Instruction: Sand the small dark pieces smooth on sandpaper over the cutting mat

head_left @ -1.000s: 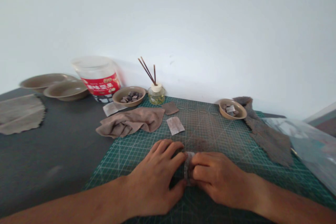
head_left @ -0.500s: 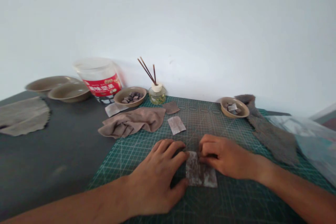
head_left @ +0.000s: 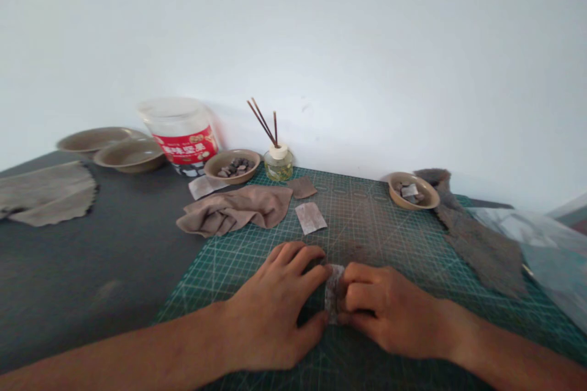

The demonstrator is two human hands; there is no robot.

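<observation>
A worn, square sheet with whitish and brown patches, perhaps sandpaper [head_left: 334,293], lies flat on the green cutting mat [head_left: 220,269]. My left hand [head_left: 279,305] rests beside it with fingers apart, index fingertip and thumb tip touching its left edge. Over the sheet's right part my right hand [head_left: 389,308] is closed, fingertips pinched together low against the surface. Whatever is between those fingertips is hidden. Beyond my hands lie a similar pale square [head_left: 310,219] and a smaller brown square [head_left: 301,187].
A crumpled brown cloth [head_left: 238,209] lies left of the squares. Behind stand a bowl of small stones [head_left: 211,172], a reed diffuser [head_left: 278,165] and a plastic tub [head_left: 183,143]. At right are another bowl [head_left: 415,203], a grey cloth [head_left: 486,250] and a plastic bag [head_left: 554,263].
My right hand has moved down toward me and now covers the right part of the sheet. My left hand stays at the left edge. The view has shifted slightly.
</observation>
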